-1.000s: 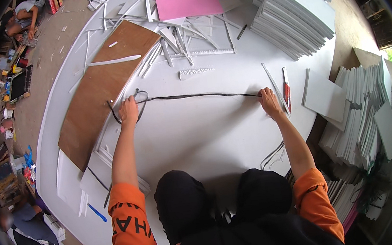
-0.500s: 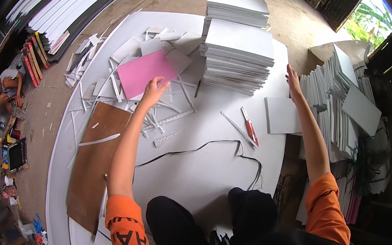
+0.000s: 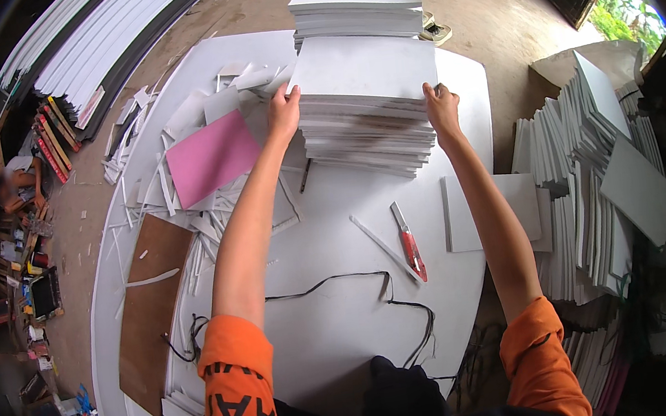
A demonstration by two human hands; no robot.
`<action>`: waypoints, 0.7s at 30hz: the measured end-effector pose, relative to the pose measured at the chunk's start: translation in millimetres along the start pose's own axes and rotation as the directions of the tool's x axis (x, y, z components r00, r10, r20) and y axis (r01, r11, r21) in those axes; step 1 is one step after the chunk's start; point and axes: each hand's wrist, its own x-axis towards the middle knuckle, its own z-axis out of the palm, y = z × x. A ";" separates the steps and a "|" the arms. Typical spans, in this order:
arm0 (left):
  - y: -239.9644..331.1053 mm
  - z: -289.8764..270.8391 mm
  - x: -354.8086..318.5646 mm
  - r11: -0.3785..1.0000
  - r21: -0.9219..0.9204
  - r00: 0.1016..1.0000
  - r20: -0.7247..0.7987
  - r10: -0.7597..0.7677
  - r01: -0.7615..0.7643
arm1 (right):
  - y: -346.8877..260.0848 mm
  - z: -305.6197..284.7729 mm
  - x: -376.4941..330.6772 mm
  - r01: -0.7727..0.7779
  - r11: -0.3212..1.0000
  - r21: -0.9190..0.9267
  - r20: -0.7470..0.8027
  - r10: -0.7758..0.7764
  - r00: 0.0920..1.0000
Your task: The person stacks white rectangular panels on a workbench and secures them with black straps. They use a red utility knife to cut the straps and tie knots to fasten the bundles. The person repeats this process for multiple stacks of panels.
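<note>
A tall front stack of thin white boards (image 3: 366,64) stands on the white tabletop, its edges slightly uneven. My left hand (image 3: 284,113) grips the upper boards at their left edge, thumb near the top. At the opposite edge, my right hand (image 3: 442,109) is closed on the same upper boards, with its fingers curled. How many boards lie between my hands cannot be made out. A second stack of white boards (image 3: 354,0) stands just behind. Left of my left hand, a pink sheet (image 3: 214,157) lies over white offcuts (image 3: 191,113).
A red-handled cutter knife (image 3: 409,244) and a narrow white strip (image 3: 382,243) lie in front of the stack. Black cord (image 3: 341,278) trails across the table. A brown board (image 3: 150,299) lies at left. More white boards (image 3: 575,172) lean at right. A person (image 3: 22,182) crouches far left.
My left hand has left the pink sheet's edge and my right hand has come inward; both now grip the front stack's sides. The whole view has turned slightly.
</note>
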 end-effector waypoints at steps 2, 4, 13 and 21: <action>9.2 3.1 -7.2 0.994 0.086 0.997 -0.038 -0.063 0.066 | -12.4 6.4 -11.0 0.093 0.996 0.017 -0.174 -0.088 0.981; 11.2 0.9 -13.9 0.997 -0.059 0.996 -0.059 -0.062 0.058 | -22.3 4.0 -10.9 0.163 0.980 0.116 -0.248 -0.130 0.960; -3.4 -110.3 -157.7 0.773 -0.632 0.984 -0.101 -0.150 0.053 | -49.1 -31.5 -87.3 0.118 0.778 0.617 0.163 -0.273 0.948; -116.8 -226.3 -358.6 0.723 -0.368 0.795 0.439 -0.419 0.585 | 17.1 134.9 -190.6 -0.228 0.909 0.349 0.855 -0.209 0.474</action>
